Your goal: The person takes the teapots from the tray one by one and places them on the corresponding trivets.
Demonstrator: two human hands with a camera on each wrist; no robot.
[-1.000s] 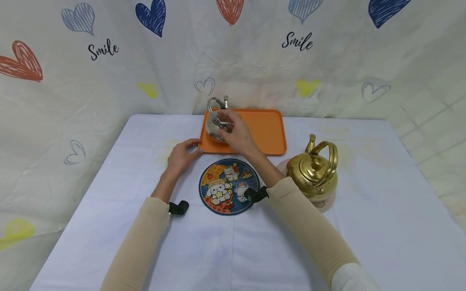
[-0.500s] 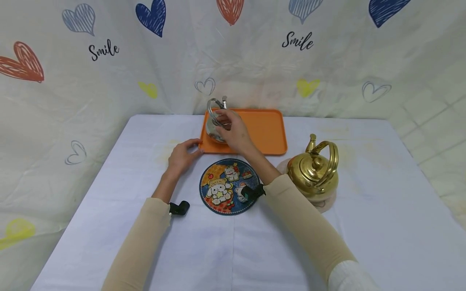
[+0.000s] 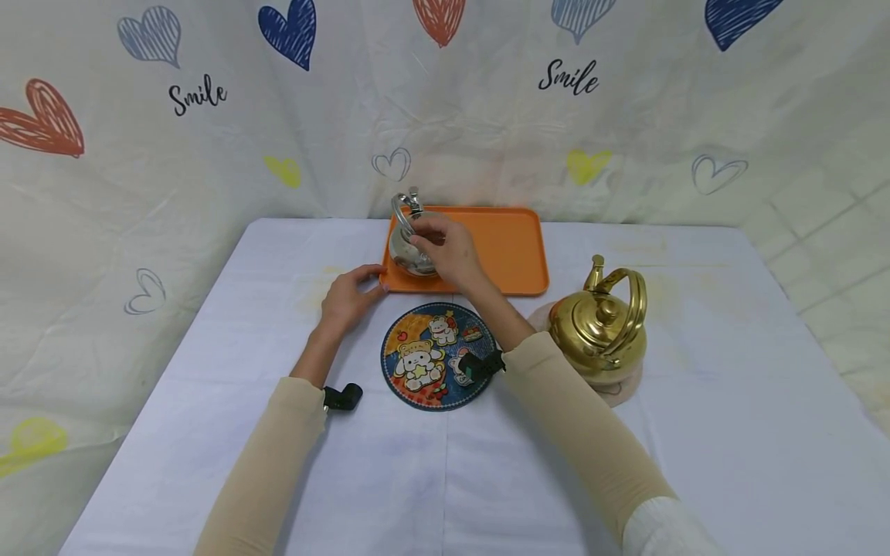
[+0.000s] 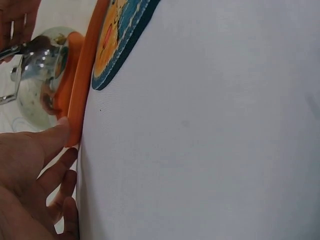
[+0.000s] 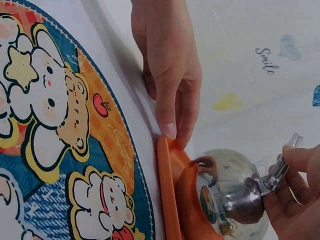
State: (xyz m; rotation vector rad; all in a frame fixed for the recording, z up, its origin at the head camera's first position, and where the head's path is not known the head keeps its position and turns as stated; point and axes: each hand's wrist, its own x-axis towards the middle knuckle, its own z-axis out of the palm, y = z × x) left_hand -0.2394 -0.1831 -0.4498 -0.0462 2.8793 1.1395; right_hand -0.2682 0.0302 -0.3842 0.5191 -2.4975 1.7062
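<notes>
A small shiny silver kettle (image 3: 412, 259) stands on the left part of an orange tray (image 3: 501, 251) at the back of the table. My right hand (image 3: 453, 251) grips its handle (image 5: 278, 170); in the right wrist view, thumb and fingers close on the metal near the handle's foot. At the tray's near left corner, my left hand (image 3: 346, 301) pinches the rim between thumb and fingers, as the left wrist view (image 4: 37, 170) of that hand also shows. The kettle's right side is partly hidden behind my right hand in the head view.
A round mat (image 3: 420, 371) with cartoon animals lies in front of the tray. To the right, a larger golden kettle (image 3: 594, 332) stands on a pale round mat (image 3: 619, 392). A white curtain (image 3: 473, 100) with hearts hangs behind the white-covered table (image 3: 375, 479).
The silver kettle has shifted slightly left and toward me on the tray, its handle and spout turning left with my right hand. My left hand has stayed at the tray's corner.
</notes>
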